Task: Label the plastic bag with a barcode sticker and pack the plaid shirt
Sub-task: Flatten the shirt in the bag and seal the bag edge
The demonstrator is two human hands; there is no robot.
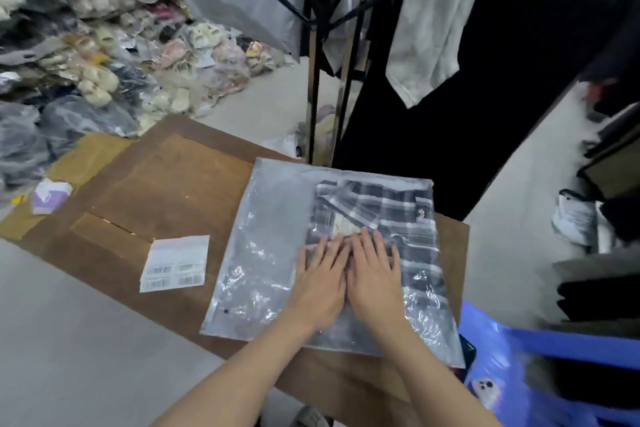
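Both hands lie flat on a clear plastic bag [273, 253] on the brown table [180, 191]. The left hand [320, 282] and the right hand [375, 276] sit side by side, touching along their inner edges. The fingers [325, 250] of both hands are straight and spread a little apart. They hold nothing; they just press down on the bag.

The plaid shirt [391, 215] is inside the bag, folded, in grey and white checks. It lies under the fingertips and goes on past them, away from the person. It fills the side of the bag under the right hand. The part of the bag to the left of the left fingers looks flat, with no shirt in it.

Further left of the left fingers, apart from the bag, a white sheet of barcode stickers [176, 263] lies on the table. Far to the left, near the table edge, sits a small purple and white packet [50, 196].
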